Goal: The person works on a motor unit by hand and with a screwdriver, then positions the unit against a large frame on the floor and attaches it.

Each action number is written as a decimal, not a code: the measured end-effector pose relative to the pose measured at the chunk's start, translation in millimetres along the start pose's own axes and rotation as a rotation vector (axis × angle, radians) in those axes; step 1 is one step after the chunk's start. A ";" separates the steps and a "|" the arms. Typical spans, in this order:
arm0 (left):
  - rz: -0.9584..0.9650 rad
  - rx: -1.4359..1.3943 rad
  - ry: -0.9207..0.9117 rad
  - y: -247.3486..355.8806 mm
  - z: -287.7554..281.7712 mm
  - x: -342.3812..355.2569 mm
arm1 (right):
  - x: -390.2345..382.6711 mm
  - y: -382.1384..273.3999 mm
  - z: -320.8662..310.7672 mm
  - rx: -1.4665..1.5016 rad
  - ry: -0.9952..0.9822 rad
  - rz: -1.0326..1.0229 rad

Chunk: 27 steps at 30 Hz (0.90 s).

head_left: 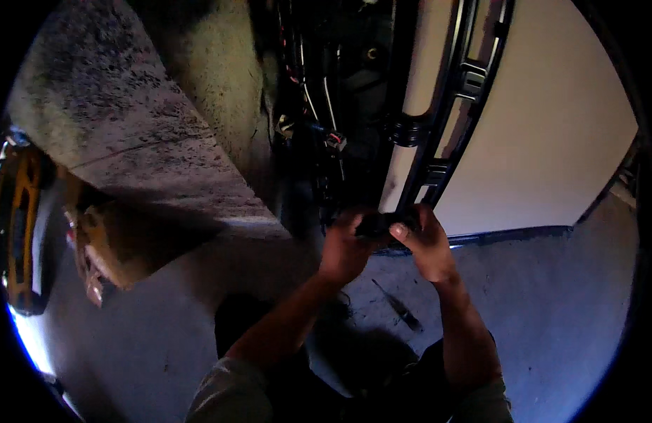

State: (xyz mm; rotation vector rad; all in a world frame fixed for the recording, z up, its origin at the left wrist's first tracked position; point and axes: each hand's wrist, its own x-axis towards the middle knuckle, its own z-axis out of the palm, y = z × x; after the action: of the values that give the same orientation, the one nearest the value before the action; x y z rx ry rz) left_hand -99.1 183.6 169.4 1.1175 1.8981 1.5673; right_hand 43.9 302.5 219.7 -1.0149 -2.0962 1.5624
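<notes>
My left hand (345, 245) and my right hand (426, 245) meet at the middle of the view, fingers closed round a dark part (376, 224). Its kind is hard to make out in the shadow. Both thumbs lie on top, and the fingertips are partly hidden behind it. Just beyond my hands runs a long black slotted frame (444, 130) that reaches up to the top edge. Whether the dark part is joined to this frame, I cannot tell.
A large beige panel (544, 127) lies to the right. Dark wiring with a connector (335, 141) hangs left of the frame. A concrete slab (150, 141) slants at the left, above a crumpled brown bag or box (132, 243). On the floor lies a screwdriver-like tool (403, 310).
</notes>
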 end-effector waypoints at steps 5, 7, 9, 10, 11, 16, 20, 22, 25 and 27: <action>0.044 -0.465 0.212 -31.8 -24.1 17.1 | 4.1 13.9 69.2 0.232 0.110 -0.197; 0.063 -0.466 0.244 -42.9 -35.8 24.4 | 14.9 28.3 86.8 -0.033 0.197 -0.249; 0.029 -0.416 0.250 -54.0 -48.6 24.6 | 23.8 28.3 116.0 -0.207 0.269 -0.298; 0.013 -0.408 0.242 -58.1 -52.8 25.4 | 27.1 19.7 126.9 -0.246 0.326 -0.281; 0.004 -0.422 0.208 -58.5 -55.5 29.5 | 32.7 14.9 137.2 -0.182 0.367 -0.291; -0.032 -0.560 0.155 -49.1 -67.5 38.8 | 50.9 15.5 156.8 -0.221 0.497 -0.380; -0.063 -0.490 0.229 -39.8 -77.7 40.3 | 49.5 13.4 150.0 -0.127 0.406 -0.376; -0.113 -0.569 0.262 -25.7 -86.1 37.3 | 40.5 9.3 150.4 0.191 0.353 -0.335; -0.417 -0.683 0.136 -24.3 -103.6 34.0 | 34.4 16.4 139.0 0.428 0.229 -0.154; -0.329 -0.689 0.148 -18.9 -101.7 32.5 | 31.6 20.6 136.1 0.493 0.176 -0.161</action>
State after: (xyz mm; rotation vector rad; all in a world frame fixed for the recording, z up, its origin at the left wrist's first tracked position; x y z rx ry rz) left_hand -200.5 147.8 183.5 0.3828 1.3402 1.9120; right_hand -57.8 234.0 149.7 -0.7533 -1.5229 1.7146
